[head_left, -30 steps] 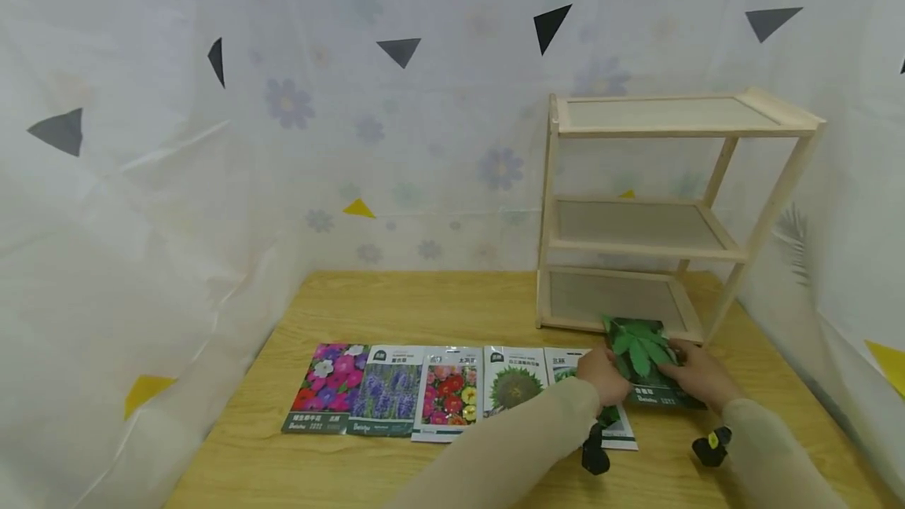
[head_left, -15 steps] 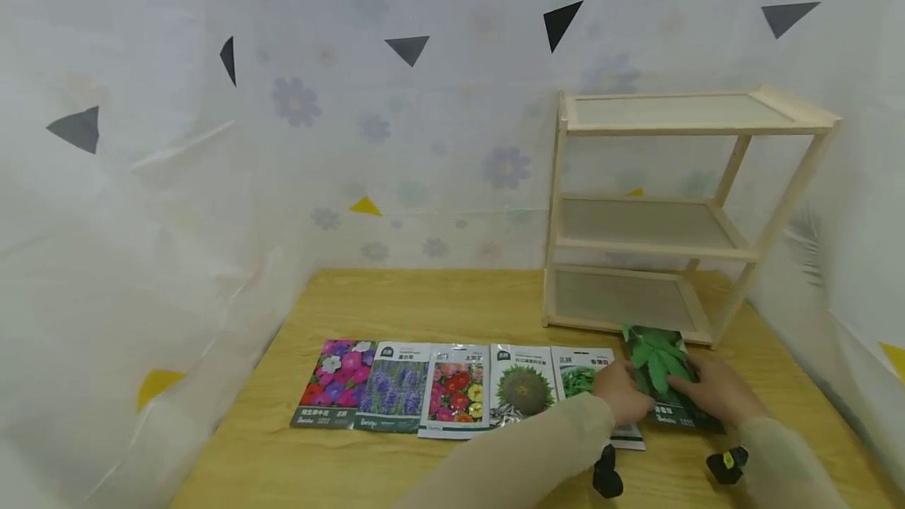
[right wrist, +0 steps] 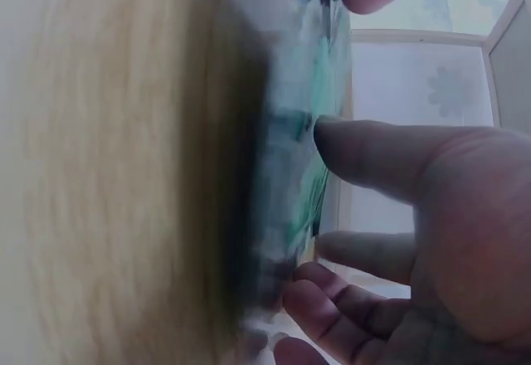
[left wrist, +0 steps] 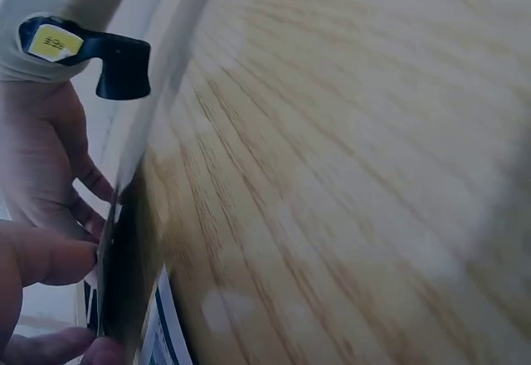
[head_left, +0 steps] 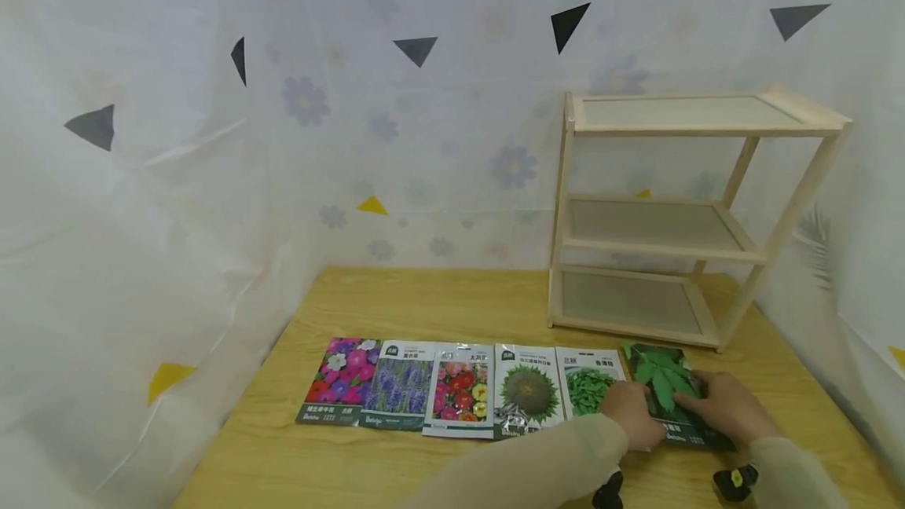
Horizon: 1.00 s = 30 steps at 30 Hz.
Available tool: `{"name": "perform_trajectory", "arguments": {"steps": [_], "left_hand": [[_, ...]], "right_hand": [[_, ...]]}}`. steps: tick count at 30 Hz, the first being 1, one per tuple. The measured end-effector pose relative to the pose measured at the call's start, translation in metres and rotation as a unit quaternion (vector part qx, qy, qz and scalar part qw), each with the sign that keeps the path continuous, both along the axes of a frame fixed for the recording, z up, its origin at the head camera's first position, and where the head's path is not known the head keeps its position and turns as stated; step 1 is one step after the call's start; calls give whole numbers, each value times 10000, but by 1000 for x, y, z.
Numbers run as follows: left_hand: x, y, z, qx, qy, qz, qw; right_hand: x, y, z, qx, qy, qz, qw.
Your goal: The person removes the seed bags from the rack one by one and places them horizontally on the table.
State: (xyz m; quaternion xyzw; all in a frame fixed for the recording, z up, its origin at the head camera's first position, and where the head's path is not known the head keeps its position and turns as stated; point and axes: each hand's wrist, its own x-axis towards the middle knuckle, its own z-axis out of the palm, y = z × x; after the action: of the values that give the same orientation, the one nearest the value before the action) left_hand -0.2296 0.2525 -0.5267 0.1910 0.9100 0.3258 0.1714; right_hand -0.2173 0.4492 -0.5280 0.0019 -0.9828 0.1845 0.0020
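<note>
A dark green seed packet (head_left: 663,374) with a big leaf on it is held between both hands at the right end of a row of packets. My left hand (head_left: 635,416) pinches its lower left edge. The right hand (head_left: 728,408) grips its right side, thumb on the front. In the right wrist view the packet (right wrist: 303,166) stands edge-on close over the table, with a dark shadow beside it. The thumb and fingers of the left hand (left wrist: 41,257) meet at the packet's edge in the left wrist view. Directly left lies a green-leaf packet (head_left: 588,385), partly covered by the left hand.
Further left along the row lie a sunflower packet (head_left: 529,389), a red-and-yellow flower packet (head_left: 461,393), a purple flower packet (head_left: 399,382) and a pink flower packet (head_left: 344,374). A three-tier wooden shelf (head_left: 665,250) stands behind on the wooden table (head_left: 424,301).
Both hands have brought the dark green packet toward the person, away from the shelf's front edge and level with the row. The head view has shifted slightly.
</note>
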Motion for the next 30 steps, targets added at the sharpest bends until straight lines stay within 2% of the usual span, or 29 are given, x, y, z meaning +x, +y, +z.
{"name": "perform_trajectory", "arguments": {"steps": [3, 5, 8, 11, 14, 18, 24, 26, 30], "left_hand": [[-2, 1, -5, -655, 612, -354, 9953], [-4, 3, -7, -1083, 1085, -572, 9865], [-5, 3, -7, -1705, 1801, -976, 9638], [-4, 2, -5, -2197, 2183, -1500, 9389], [-4, 2, -4, -2472, 2157, -1926, 9248], [-4, 3, -5, -2570, 2093, -2157, 9185], [-1, 4, -6, -2653, 2336, -2372, 9048], [-1, 4, -6, -2681, 2372, -2411, 9021], [-2, 5, -6, -2703, 2277, -2484, 9019]], "right_hand": [[1, 1, -6, 55, 135, 14, 9999], [2, 1, -8, 87, 226, 20, 9997], [3, 2, -9, 109, 345, 47, 9993], [4, 2, -9, 95, 419, 81, 9990], [4, 3, -10, 126, 473, 179, 9986], [4, 3, -15, 204, 503, 311, 9980], [6, 4, -18, 359, 322, 223, 9986], [6, 4, -18, 353, 340, 234, 9985], [7, 3, -16, 305, 447, 264, 9982]]}}
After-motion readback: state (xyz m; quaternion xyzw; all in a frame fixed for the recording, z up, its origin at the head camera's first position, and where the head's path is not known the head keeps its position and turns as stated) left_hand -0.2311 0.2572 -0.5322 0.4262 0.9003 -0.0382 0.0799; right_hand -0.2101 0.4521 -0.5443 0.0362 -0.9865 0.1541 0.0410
